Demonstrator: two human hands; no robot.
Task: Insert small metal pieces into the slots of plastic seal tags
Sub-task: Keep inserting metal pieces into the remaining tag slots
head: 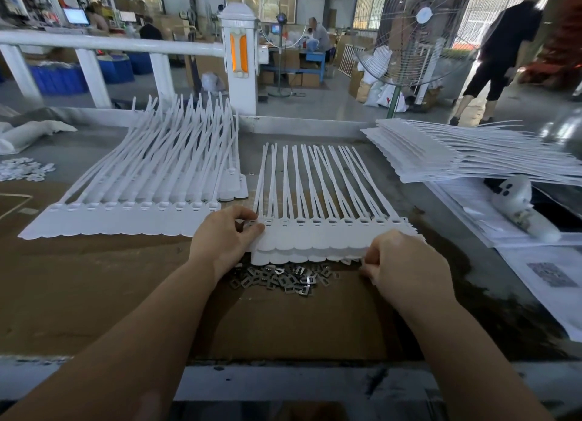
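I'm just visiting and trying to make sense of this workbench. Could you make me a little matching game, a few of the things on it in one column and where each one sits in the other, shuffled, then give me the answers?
Things:
1. strip of seal tags
2. pile of metal pieces
3. stack of tag sheets
4. finished tag strips

Places:
A. far right of the bench
B. held at both ends by the left hand and right hand
C. left of the hands, tails fanned upward
D. on cardboard, just under the near edge of the held strip

Pairs: 1-B, 2-D, 3-A, 4-C
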